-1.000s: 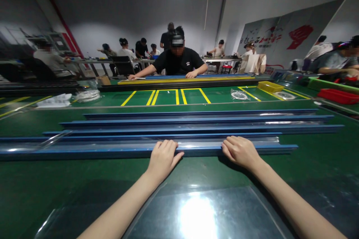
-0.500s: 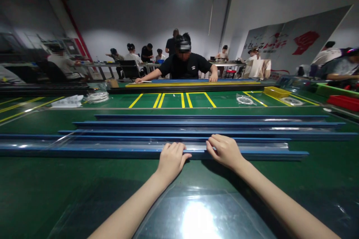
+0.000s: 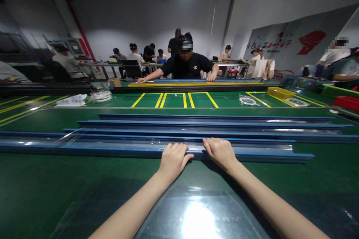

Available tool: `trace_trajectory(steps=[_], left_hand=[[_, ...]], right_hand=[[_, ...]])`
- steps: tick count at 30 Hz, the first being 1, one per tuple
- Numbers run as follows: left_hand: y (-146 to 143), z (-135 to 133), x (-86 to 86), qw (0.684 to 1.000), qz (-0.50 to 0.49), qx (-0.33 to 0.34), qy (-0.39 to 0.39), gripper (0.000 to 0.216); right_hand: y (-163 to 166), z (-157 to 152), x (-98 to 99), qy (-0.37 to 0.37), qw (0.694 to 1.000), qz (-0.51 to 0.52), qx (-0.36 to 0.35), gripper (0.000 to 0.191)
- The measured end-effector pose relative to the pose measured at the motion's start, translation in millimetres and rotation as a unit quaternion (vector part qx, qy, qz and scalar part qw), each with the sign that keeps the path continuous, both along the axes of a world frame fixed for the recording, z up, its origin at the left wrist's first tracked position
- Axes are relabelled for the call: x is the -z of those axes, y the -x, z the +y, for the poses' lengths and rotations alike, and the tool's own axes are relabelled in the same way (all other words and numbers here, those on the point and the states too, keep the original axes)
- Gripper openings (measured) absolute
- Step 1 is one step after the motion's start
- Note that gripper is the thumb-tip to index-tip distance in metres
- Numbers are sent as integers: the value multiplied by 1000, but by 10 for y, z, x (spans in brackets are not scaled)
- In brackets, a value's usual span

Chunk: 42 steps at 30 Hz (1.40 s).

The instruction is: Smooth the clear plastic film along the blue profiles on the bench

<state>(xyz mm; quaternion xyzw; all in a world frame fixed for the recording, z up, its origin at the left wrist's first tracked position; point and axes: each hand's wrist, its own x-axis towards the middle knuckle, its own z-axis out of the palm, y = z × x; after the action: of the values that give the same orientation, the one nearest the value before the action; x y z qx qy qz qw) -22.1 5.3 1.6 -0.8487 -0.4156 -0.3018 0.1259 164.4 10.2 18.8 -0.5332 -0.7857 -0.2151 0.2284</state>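
Note:
A long blue rail (image 3: 112, 152) lies across the green table, with clear plastic film (image 3: 183, 145) along its channel. My left hand (image 3: 174, 158) is closed over the rail's near edge, its fingers curled onto the film side and its thumb lying along the edge. A short gap to the right, my right hand (image 3: 221, 154) is closed on the same rail, fingers bent over into the channel; its fingertips are partly hidden. Behind this rail, more blue rails (image 3: 213, 124) lie roughly parallel.
Clear plastic sheets (image 3: 157, 213) lie on the table (image 3: 33, 186) before me. Beyond the rails are yellow tape marks (image 3: 185, 100), coiled white tubing (image 3: 101, 96), a yellow tray (image 3: 280, 92) and a red bin (image 3: 346, 102). Opposite, a co-worker (image 3: 185, 63) handles yellow and blue strips.
My right hand has shifted slightly left along the rail and its fingers lie lower over the edge. My left hand keeps its place. The view has turned a little.

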Motion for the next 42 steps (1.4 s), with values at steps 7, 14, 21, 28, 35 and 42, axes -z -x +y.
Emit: trace_trajectory(steps=[7,14,21,28,35,42], left_hand=[[26,-27,-35,999,-12,45,-19,24],[2,-98,-90,988,-78,74,-113,16],[-8,-76,-84,992,-48,36,-108,19],[-36,-97,-88,994,-4,26,-110,24],[-48,-77,-63,996,32,-37,-68,33],[-60,-90,-69,996,66,-47,-47,27]], right_hand=[[-42,1,29,-47,999,-14,-2,53],[-390,-25,47,-71,997,-30,6,52],[-903,-117,63,-147,987,-57,27,48],[-1366,-156,98,-158,985,-54,43,44],[-1369,-207,19,-21,992,-17,127,51],[-1132,-254,-261,103,975,20,197,45]])
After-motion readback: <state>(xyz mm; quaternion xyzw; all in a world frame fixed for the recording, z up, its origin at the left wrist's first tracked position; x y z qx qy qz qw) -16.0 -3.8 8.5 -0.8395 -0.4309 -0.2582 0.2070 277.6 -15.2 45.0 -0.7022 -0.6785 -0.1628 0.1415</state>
